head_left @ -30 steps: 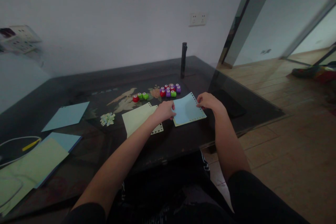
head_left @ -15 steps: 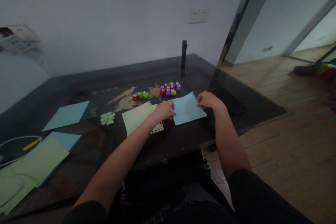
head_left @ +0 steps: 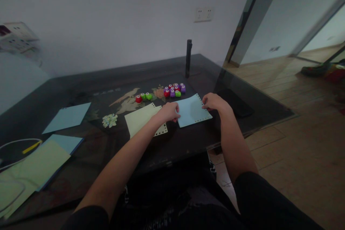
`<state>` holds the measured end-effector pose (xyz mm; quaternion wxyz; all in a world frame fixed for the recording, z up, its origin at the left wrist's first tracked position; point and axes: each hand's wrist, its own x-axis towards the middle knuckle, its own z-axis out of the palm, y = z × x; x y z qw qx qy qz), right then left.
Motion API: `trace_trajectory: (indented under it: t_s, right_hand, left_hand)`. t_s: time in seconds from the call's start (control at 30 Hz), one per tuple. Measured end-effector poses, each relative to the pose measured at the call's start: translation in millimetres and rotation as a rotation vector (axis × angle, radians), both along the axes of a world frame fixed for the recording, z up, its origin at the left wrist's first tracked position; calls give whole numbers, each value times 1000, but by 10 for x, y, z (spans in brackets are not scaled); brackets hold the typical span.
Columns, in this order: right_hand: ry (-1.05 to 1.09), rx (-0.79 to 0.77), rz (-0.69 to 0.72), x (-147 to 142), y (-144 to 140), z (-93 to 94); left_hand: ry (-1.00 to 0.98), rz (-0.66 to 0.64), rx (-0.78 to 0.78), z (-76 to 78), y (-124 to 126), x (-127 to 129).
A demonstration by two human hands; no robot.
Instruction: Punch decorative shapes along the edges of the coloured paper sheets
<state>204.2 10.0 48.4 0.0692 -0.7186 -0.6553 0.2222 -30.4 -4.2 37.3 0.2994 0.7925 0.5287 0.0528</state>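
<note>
A light blue sheet of paper [head_left: 190, 110] lies in front of me, with small punched holes along its right and lower edges. My left hand [head_left: 170, 112] pinches its left edge between thumb and fingers. At the right edge, my right hand [head_left: 211, 102] grips the sheet beside the row of holes. Pale green sheets [head_left: 140, 116], also punched along their edges, lie partly under my left wrist and forearm. Behind the blue sheet stands a cluster of small red, purple and green craft punches [head_left: 173, 93]. A few more punches [head_left: 138, 99] sit to the left of that cluster.
A heap of small paper cut-outs [head_left: 109, 120] is left of the green sheets. Farther left lie a blue sheet [head_left: 68, 116], a stack of green and blue paper [head_left: 45, 160] and a white cable [head_left: 18, 140]. A black post [head_left: 188, 59] rises at the back; a dark flat object [head_left: 235, 103] lies right.
Both hands keep their hold on the blue sheet with almost no movement. The camera view has shifted very slightly.
</note>
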Motion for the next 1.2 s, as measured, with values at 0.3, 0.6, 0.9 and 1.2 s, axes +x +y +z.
trace_trajectory:
  t_s: [0.3,0.6,0.9,1.2]
  right_hand:
    - [-136,98,45,-5,-38,10]
    - [-79,35,29,-36,-57,48]
    - [225,525,1,-246,-147,353]
    - [212,336,738,-1375,-62,461]
  left_hand:
    - [73,-48,85,67,-16,-10]
    - [95,-59,154,170,-119,-3]
    - [-124,251,446,188,-208,-1130]
    - [116,318,389,-69,-198,-1846]
